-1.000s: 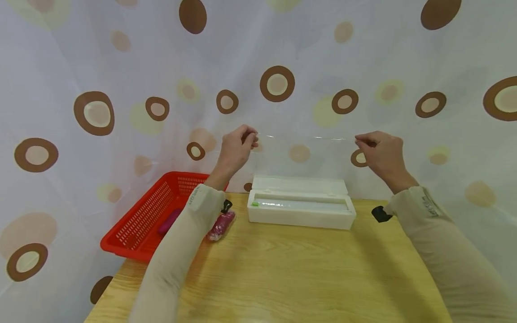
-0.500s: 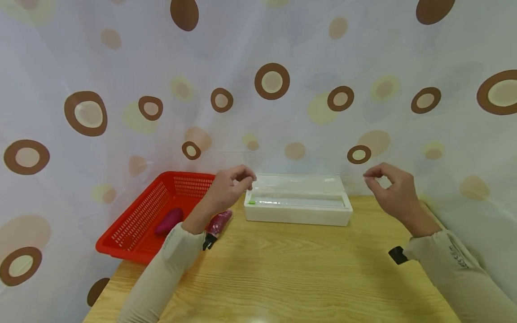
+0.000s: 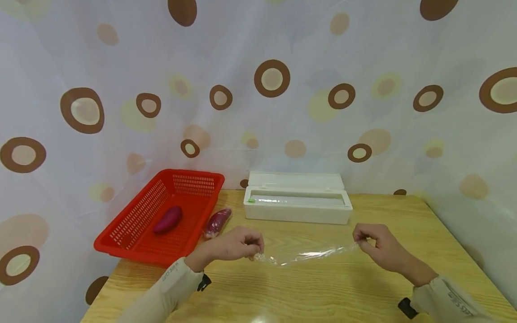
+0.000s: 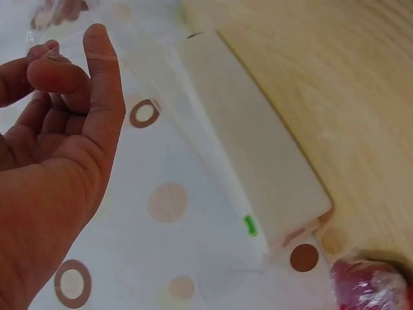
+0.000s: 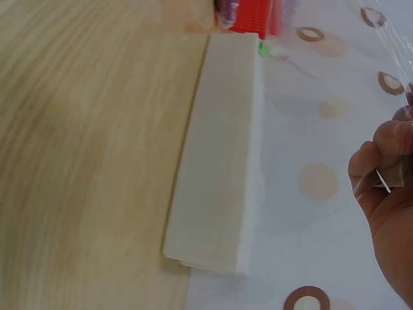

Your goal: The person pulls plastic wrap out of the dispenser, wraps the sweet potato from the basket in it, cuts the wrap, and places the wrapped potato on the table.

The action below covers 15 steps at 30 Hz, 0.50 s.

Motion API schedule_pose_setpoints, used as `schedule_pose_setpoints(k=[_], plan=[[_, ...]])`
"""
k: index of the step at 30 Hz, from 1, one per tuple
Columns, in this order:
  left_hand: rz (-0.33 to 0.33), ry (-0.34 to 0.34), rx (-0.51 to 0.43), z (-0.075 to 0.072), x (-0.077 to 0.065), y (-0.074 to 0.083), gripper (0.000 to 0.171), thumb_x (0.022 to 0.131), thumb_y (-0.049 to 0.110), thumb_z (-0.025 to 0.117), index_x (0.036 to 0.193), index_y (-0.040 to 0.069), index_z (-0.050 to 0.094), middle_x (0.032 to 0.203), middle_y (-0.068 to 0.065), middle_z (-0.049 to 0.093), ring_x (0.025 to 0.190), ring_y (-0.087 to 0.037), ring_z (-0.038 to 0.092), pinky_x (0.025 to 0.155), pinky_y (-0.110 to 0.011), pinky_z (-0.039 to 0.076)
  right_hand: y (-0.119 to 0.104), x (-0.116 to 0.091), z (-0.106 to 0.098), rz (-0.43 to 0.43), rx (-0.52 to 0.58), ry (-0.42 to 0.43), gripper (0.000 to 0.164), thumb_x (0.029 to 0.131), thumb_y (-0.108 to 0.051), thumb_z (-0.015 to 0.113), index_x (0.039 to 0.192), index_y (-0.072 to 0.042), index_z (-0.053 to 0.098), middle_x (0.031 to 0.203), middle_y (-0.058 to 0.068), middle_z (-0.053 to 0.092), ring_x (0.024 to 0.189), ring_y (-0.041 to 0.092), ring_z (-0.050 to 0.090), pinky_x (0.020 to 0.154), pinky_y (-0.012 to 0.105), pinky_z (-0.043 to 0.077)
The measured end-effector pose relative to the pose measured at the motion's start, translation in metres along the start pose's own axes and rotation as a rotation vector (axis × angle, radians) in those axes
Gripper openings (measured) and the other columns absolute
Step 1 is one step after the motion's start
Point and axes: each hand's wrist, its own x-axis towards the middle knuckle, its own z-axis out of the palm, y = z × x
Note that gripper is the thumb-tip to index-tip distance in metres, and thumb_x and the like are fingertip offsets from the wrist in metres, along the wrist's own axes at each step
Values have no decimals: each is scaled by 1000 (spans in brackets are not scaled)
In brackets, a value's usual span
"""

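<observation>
A clear sheet of plastic wrap stretches, slightly sagging, between both hands low over the table. My left hand pinches one end between thumb and fingers; my right hand pinches the other. Film glints at the fingers of the right hand in the right wrist view. Behind them stands a white plastic wrap dispenser, lid raised, with a roll inside and a green slider at its left end. Left of it lies a purple sweet potato-like vegetable wrapped in film.
At the left stands a red plastic basket with an unwrapped purple vegetable in it. A wooden table carries everything. A white curtain with brown and beige circles hangs close behind the table.
Both hands have come down from in front of the curtain to low over the table, bringing the plastic wrap with them. Its top edge was taut and now sags. The dispenser stays put.
</observation>
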Motion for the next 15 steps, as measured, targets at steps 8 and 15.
schedule_pose_setpoints(k=[8,15], plan=[[-154,-54,95,34,9,-39,16,93,7,54,81,12,63,65,6,53,59,-4,46,55,-18,40,20,-25,34,165,161,-283,34,77,21,46,76,-13,50,67,-12,41,58,-4,33,45,23,34],[-156,-91,281,42,11,-54,11,89,13,63,79,14,65,63,11,50,58,-1,43,55,-17,38,36,-39,56,187,-20,-389,32,76,12,55,78,-20,54,69,-19,46,59,-5,38,49,18,39]])
